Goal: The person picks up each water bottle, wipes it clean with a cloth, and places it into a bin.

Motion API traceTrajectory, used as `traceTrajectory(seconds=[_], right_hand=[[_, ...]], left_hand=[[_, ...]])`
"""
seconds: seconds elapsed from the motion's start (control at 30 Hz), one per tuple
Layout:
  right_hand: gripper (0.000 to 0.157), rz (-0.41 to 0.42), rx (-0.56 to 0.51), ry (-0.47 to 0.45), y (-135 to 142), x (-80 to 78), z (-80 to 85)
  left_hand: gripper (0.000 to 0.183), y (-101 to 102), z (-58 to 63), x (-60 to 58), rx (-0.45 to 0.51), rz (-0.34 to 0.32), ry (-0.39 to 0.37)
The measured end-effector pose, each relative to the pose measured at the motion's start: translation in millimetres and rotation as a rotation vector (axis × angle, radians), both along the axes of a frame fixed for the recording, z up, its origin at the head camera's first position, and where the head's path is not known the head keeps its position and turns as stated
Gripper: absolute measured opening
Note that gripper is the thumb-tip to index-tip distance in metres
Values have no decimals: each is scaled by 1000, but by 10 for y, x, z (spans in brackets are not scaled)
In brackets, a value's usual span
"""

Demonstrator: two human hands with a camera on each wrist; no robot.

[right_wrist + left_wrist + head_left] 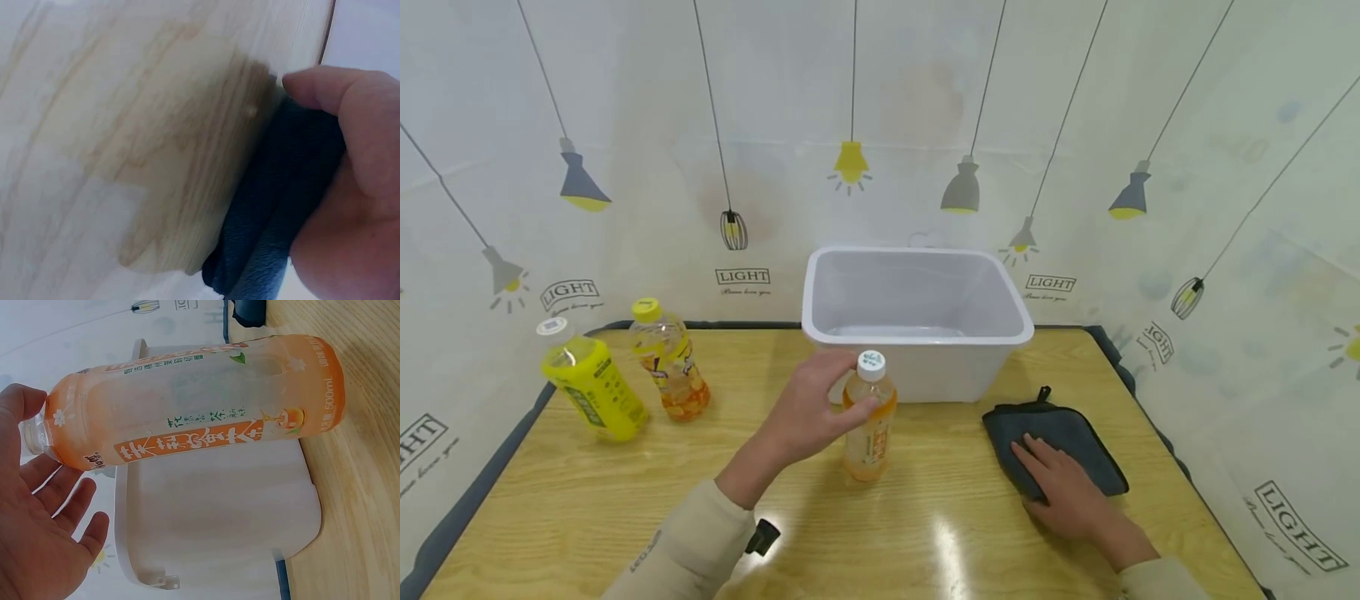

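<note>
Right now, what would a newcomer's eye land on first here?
Probably the orange-labelled bottle near the centre, held near its neck by the left hand, in front of the big white bin. Next comes the bright yellow-green bottle at far left, beside a yellow-capped bottle. Over on the right, the right hand rests on a dark pouch.

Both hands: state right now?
Left hand: closed, holding the orange-labelled tea bottle near its cap.
Right hand: open, resting on the dark pouch.

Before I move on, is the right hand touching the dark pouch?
Touching: the head view shows the right hand resting its fingers on the dark pouch.
</note>
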State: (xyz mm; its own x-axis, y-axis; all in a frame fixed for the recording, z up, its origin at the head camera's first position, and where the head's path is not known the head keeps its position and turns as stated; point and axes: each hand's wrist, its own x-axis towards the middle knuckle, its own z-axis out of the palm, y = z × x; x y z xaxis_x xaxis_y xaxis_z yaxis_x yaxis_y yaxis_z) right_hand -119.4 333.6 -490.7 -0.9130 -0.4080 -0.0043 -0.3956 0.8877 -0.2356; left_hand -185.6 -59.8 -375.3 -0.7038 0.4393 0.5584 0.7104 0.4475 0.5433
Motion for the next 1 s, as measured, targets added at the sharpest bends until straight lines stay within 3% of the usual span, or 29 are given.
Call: traceTrajectory(seconds=[0.17,0.27,0.43,0.67,1.0], right_hand=[[82,-45,-80,-214,-48,16,128],[81,-71,-129,-282,-93,-18,274],[81,-97,-184,-246,-116,-155,567],[94,-175,-298,-214,-76,-398,954],[106,-182,-311,-42,-201,-757,1323]], left_hand=[[35,-2,12,1,-3,-9,-9],[36,-16,34,12,5,-13,-14],[35,-35,81,31,28,-29,11],[34,-20,185,57,48,-47,5],[39,-7,415,101,105,-6,-125]])
